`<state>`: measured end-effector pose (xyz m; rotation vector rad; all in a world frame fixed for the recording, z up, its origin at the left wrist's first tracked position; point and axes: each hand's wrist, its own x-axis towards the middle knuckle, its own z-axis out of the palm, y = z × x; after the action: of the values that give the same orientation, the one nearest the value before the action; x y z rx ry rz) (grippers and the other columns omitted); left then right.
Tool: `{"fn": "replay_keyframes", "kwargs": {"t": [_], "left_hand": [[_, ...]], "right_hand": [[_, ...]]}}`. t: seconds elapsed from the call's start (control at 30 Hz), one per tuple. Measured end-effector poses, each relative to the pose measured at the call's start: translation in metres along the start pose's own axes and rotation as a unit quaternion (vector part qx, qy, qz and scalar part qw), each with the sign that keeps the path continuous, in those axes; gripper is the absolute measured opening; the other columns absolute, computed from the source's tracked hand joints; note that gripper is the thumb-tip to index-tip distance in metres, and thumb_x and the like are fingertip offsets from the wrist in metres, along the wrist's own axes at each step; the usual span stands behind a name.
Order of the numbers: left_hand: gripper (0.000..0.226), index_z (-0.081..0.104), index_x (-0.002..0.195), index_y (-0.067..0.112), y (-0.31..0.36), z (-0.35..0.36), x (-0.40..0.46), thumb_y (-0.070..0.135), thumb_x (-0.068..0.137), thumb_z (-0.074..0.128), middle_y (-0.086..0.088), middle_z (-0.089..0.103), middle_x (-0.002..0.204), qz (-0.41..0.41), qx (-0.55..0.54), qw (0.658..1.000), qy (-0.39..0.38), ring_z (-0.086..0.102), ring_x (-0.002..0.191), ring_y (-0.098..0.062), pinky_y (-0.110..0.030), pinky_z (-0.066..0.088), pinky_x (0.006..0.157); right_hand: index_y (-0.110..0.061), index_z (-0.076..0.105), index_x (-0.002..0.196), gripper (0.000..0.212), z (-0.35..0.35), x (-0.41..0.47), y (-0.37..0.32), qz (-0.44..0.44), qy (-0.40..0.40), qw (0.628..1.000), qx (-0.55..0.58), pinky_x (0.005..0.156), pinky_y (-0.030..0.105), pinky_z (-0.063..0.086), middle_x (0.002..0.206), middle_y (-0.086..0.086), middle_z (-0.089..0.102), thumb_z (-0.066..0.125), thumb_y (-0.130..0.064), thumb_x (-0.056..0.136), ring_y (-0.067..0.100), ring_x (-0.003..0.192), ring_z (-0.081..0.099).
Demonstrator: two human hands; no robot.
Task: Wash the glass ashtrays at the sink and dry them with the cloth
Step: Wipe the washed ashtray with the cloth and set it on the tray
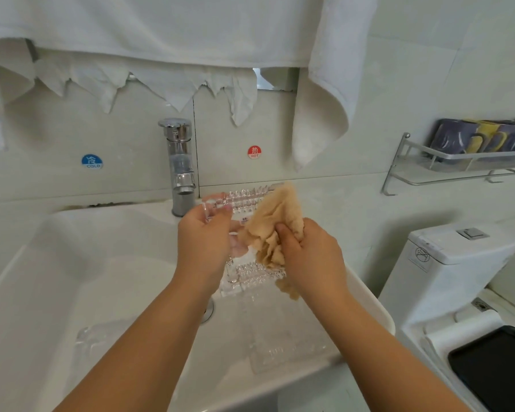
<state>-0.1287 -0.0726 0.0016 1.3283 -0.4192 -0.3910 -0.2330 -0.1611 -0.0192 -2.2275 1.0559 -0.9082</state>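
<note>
Drying is the step in hand: above the sink (pixel 57 263), the left hand (pixel 201 242) grips a square, studded glass ashtray (pixel 252 200) by its 9 o'clock edge, fingers curled over the rim. The right hand (pixel 312 254) bunches a tan, nubbly cloth (pixel 275 221) against its face at 3 o'clock, fingers pinching the folds. Two more ashtrays (clear, hard to make out) seem to lie in the basin at 6 o'clock; next, I judge, turn the glass to wipe its ridges
</note>
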Motion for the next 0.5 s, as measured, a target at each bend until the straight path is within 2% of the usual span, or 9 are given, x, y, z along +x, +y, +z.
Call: {"fn": "replay_keyframes", "kwargs": {"t": [0.1, 0.2, 0.27, 0.37, 0.4, 0.5], "left_hand": [[0.009, 0.063, 0.098, 0.010, 0.003, -0.002, -0.001, 0.014, 0.096, 0.055, -0.006, 0.070, 0.077, 0.024, 0.013, 1.000, 0.002, 0.069, 0.054, -0.015, -0.033, 0.060, 0.054], [0.009, 0.063, 0.101, 0.012, 0.007, -0.003, -0.002, 0.015, 0.097, 0.055, -0.006, 0.070, 0.077, 0.030, -0.007, 0.999, 0.017, 0.069, 0.054, -0.013, -0.028, 0.057, 0.049], [0.007, 0.062, 0.099, 0.018, 0.008, -0.004, -0.002, 0.016, 0.097, 0.055, -0.006, 0.072, 0.077, 0.039, -0.021, 0.999, 0.029, 0.071, 0.059, -0.015, -0.028, 0.056, 0.049], [0.010, 0.060, 0.091, 0.023, 0.008, -0.002, -0.006, 0.017, 0.098, 0.055, 0.001, 0.072, 0.069, 0.076, -0.027, 0.996, 0.030, 0.071, 0.060, -0.015, -0.029, 0.056, 0.052], [0.011, 0.060, 0.091, 0.023, 0.009, -0.001, -0.007, 0.017, 0.098, 0.054, 0.003, 0.071, 0.066, 0.083, -0.032, 0.996, 0.028, 0.070, 0.060, -0.012, -0.028, 0.056, 0.050], [0.015, 0.058, 0.094, 0.029, 0.010, -0.002, -0.005, 0.015, 0.097, 0.053, 0.003, 0.070, 0.065, 0.049, -0.055, 0.997, 0.008, 0.069, 0.062, -0.007, -0.022, 0.054, 0.051]], "right_hand": [[-0.018, 0.053, 0.076, 0.039, 0.004, -0.004, -0.001, 0.024, 0.003, 1.000, 0.000, 0.058, 0.032, 0.040, 0.069, -0.003, 0.059, 0.041, -0.049, 0.097, 0.019, 0.068, 0.057], [-0.014, 0.052, 0.068, 0.032, 0.003, -0.005, -0.001, 0.058, -0.058, 0.988, 0.128, 0.060, 0.030, 0.042, 0.065, -0.002, 0.058, 0.043, -0.027, 0.095, 0.017, 0.063, 0.055], [-0.015, 0.060, 0.066, 0.029, 0.002, -0.006, -0.003, 0.113, -0.105, 0.955, 0.253, 0.060, 0.030, 0.044, 0.062, 0.000, 0.059, 0.042, -0.009, 0.088, 0.016, 0.062, 0.055], [-0.010, 0.069, 0.076, 0.025, 0.001, -0.009, -0.007, 0.173, -0.138, 0.902, 0.372, 0.058, 0.030, 0.044, 0.058, 0.001, 0.060, 0.045, -0.005, 0.081, 0.023, 0.063, 0.055], [-0.010, 0.068, 0.073, 0.023, 0.000, -0.009, -0.009, 0.174, -0.129, 0.900, 0.378, 0.061, 0.031, 0.045, 0.057, 0.001, 0.059, 0.048, -0.005, 0.083, 0.023, 0.063, 0.056], [-0.015, 0.059, 0.056, 0.029, -0.007, 0.001, -0.009, 0.139, -0.071, 0.947, 0.281, 0.059, 0.031, 0.043, 0.047, -0.002, 0.056, 0.054, -0.012, 0.084, 0.019, 0.056, 0.054]]}}
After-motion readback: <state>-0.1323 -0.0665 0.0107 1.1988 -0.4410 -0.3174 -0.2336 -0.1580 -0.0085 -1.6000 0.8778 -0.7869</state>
